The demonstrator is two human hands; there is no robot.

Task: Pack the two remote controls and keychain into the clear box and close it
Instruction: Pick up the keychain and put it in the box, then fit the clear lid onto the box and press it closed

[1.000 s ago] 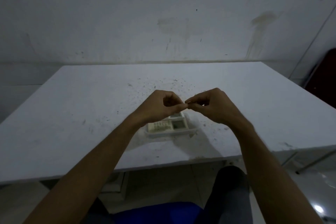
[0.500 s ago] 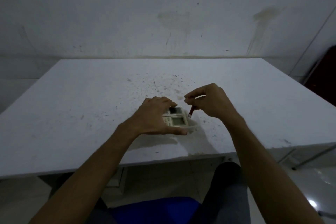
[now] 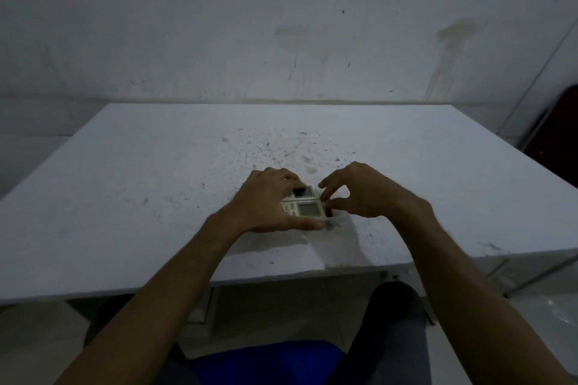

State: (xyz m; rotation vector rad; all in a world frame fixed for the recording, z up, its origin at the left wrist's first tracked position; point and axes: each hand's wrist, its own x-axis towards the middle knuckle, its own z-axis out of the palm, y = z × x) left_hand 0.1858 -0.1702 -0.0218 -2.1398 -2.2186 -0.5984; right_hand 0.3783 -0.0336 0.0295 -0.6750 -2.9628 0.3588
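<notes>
Bare hands have dropped to the clear box point(image 3: 332, 222) now: our left hand point(image 3: 269, 206) clamps it on the desk point(image 3: 125, 184), right hand point(image 3: 359, 194) pinching the keychain point(image 3: 328, 212) in beside both remote controls point(image 3: 308, 209), so we reckon only closing's left.

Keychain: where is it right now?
Head view: the keychain sits at the clear box's right end, beside the remotes, under the right hand.
</notes>
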